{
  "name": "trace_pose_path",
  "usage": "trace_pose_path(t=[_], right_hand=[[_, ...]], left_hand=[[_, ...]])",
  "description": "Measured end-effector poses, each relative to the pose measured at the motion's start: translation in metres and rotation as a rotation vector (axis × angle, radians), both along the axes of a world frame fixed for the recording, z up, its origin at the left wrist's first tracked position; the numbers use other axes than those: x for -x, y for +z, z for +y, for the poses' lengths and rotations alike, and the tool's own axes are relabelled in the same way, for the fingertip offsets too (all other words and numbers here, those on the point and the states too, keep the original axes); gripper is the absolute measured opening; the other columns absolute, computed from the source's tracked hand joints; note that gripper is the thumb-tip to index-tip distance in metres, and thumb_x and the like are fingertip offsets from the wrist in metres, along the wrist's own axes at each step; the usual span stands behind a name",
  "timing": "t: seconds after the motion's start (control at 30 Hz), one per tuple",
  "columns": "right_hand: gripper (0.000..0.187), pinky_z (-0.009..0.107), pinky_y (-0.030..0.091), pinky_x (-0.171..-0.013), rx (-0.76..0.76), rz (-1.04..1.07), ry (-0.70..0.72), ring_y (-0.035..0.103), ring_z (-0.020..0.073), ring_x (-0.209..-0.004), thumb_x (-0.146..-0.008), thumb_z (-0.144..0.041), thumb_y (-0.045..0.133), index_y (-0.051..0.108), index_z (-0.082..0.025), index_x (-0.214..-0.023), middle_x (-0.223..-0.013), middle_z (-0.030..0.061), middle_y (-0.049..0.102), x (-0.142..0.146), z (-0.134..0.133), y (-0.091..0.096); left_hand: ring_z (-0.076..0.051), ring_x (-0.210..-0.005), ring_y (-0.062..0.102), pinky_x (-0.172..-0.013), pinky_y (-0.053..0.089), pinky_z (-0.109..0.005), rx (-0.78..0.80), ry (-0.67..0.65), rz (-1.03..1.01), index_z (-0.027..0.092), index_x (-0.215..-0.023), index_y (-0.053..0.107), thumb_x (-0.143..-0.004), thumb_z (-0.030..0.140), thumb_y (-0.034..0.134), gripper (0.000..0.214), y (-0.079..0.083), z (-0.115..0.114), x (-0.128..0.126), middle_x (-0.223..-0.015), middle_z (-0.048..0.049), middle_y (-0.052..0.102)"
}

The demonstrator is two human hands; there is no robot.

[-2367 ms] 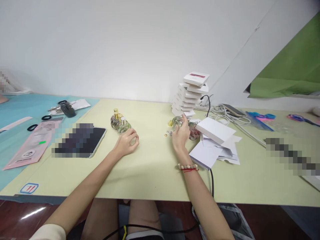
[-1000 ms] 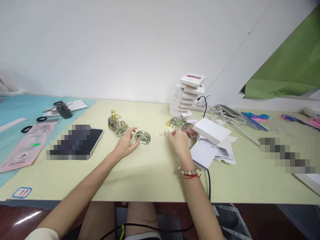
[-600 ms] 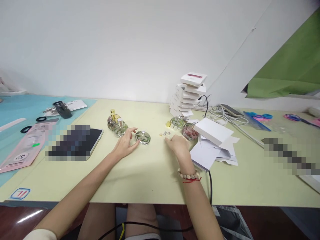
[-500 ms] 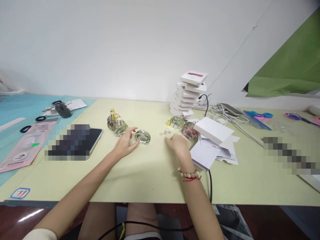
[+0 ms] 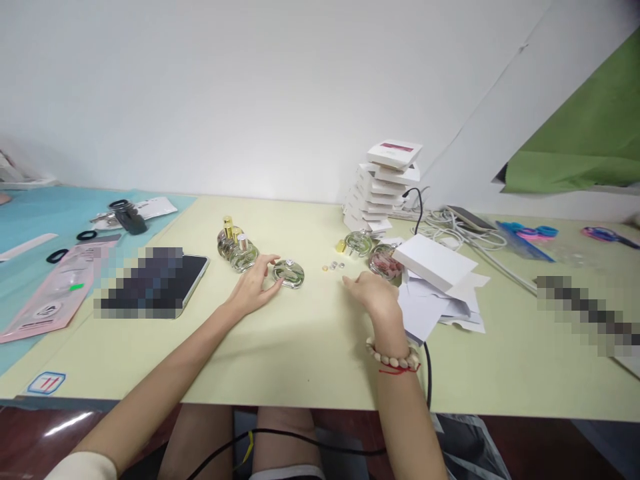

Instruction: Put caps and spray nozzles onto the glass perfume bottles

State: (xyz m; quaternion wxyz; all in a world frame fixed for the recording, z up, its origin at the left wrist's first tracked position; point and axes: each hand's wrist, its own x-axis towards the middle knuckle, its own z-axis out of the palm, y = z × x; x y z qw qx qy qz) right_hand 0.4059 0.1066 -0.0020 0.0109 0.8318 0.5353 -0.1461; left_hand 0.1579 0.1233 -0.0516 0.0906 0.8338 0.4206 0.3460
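Observation:
My left hand (image 5: 254, 288) rests on the pale green table (image 5: 300, 347), fingers spread, its fingertips touching a flat round glass perfume bottle (image 5: 289, 273) that lies on the tabletop. My right hand (image 5: 374, 295) lies to the right of it with the fingers curled in; nothing shows in them. Just beyond that hand sit a few tiny gold and silver caps (image 5: 333, 266). Two more glass bottles (image 5: 370, 251) stand behind them. A cluster of capped bottles (image 5: 236, 248) stands left of my left hand.
A stack of white boxes (image 5: 384, 187) stands at the back, with a loose white box on paper sheets (image 5: 434, 267) and cables (image 5: 450, 230) to the right. A tablet (image 5: 165, 283) lies to the left, beside a pink packet (image 5: 55, 293) on blue cloth.
The flat bottle now lies by my left hand, whose fingers opened onto it. My right hand drew back from the far bottles toward me and to the right.

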Motion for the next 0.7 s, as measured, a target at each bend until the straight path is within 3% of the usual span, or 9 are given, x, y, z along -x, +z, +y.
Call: trace_pose_path(t=[0.27, 0.43, 0.7], right_hand=[[0.023, 0.036, 0.041, -0.074, -0.418, 0.038, -0.131, 0.058, 0.0257, -0.09, -0.081, -0.04, 0.046, 0.062, -0.026, -0.088, -0.085, 0.0052, 0.064, -0.001, 0.005, 0.005], [0.019, 0.035, 0.04, -0.077, -0.26, 0.031, -0.087, 0.057, 0.0256, -0.094, -0.073, -0.026, 0.055, 0.064, -0.023, -0.09, -0.093, 0.0068, 0.063, -0.014, 0.004, 0.004], [0.044, 0.038, 0.04, -0.084, -0.065, -0.02, -0.003, 0.047, 0.029, -0.109, -0.068, -0.02, 0.057, 0.054, -0.019, -0.113, -0.115, 0.0147, 0.052, -0.006, 0.001, 0.005]], left_hand=[[-0.01, -0.078, 0.047, -0.069, 0.043, -0.023, 0.008, -0.004, 0.001, 0.018, -0.122, 0.034, -0.082, 0.034, 0.047, 0.044, 0.001, 0.002, -0.001, -0.104, -0.0067, 0.048], [-0.01, -0.079, 0.048, -0.071, 0.042, -0.023, 0.015, -0.006, -0.002, 0.02, -0.121, 0.035, -0.083, 0.034, 0.047, 0.042, 0.002, 0.002, 0.0, -0.105, -0.0059, 0.048], [-0.01, -0.078, 0.048, -0.071, 0.043, -0.024, 0.0, -0.019, -0.01, 0.019, -0.12, 0.035, -0.083, 0.032, 0.046, 0.042, 0.004, 0.001, -0.001, -0.104, -0.0068, 0.048]])
